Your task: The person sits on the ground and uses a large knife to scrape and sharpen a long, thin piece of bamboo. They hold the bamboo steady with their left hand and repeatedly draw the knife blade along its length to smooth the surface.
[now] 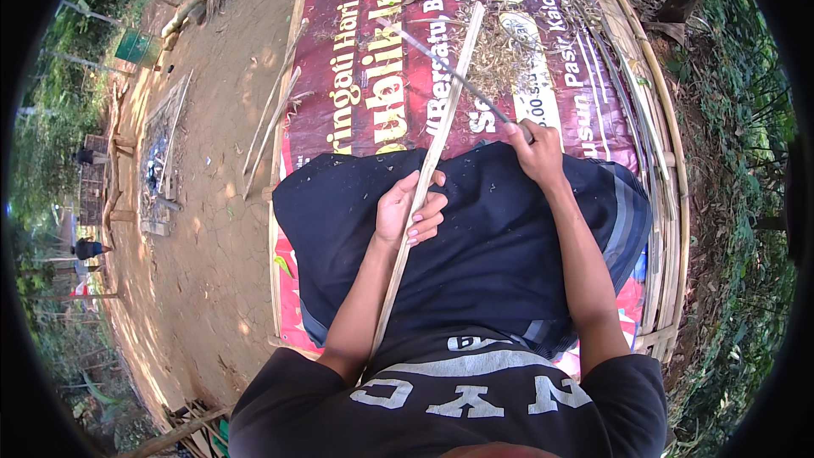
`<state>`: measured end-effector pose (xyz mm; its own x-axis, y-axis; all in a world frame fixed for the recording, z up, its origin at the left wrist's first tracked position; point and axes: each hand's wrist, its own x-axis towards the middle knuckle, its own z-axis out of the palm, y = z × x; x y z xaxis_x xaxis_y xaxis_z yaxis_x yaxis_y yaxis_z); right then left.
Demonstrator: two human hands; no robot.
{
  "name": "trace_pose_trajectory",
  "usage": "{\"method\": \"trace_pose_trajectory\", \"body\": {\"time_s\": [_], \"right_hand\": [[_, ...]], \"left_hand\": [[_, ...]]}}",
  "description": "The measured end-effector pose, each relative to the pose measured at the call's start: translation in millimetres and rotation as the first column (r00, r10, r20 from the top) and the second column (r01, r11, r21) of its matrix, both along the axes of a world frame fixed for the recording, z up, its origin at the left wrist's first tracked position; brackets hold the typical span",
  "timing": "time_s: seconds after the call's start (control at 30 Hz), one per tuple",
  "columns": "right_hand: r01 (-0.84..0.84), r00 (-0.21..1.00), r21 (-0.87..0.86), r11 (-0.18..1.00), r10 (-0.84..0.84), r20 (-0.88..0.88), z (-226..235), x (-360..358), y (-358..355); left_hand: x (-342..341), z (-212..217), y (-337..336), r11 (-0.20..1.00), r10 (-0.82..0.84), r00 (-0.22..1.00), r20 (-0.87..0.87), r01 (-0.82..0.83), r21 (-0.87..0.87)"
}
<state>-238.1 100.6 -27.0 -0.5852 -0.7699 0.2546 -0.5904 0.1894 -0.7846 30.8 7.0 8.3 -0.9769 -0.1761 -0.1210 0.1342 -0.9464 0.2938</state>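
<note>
A long, pale split-bamboo strip (437,142) slants up from beside my body, over my lap and out past my knees. My left hand (411,210) is closed round its middle, the fingers curled about it. In my right hand (538,153) is the dark handle of a long, narrow-bladed knife (479,95). Its blade points away to the upper left and crosses the strip near the far end; I cannot tell whether they touch. Dark cloth (500,246) covers my lap under both hands.
I sit on a bamboo platform (678,178) spread with a dark red printed banner (335,76). Curly shavings (500,55) lie on it ahead. Thin bamboo strips (632,93) run along the right edge, and sticks (273,123) lean at the left. Beyond are bare earth (212,136) and a green container (138,48).
</note>
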Motion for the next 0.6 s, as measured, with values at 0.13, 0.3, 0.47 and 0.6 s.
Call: {"method": "trace_pose_trajectory", "body": {"time_s": [0.13,0.3,0.47,0.6], "right_hand": [[-0.267,0.939,-0.064,0.962,0.245,-0.24,0,36,-3],[-0.34,0.885,-0.047,0.939,0.303,-0.353,-4,43,-8],[-0.19,0.89,0.027,0.981,0.184,-0.417,-3,13,-4],[-0.12,0.922,-0.026,0.992,0.102,-0.374,2,-2,4]], "left_hand": [[5,-7,-3,0.997,0.023,0.996,0.081,-0.017,-0.077],[10,3,0,0.953,0.13,0.955,0.267,-0.046,-0.299],[28,20,-2,0.603,0.043,0.841,0.54,0.409,-0.685],[43,49,-7,0.262,0.021,0.6,0.8,0.769,-0.584]]}}
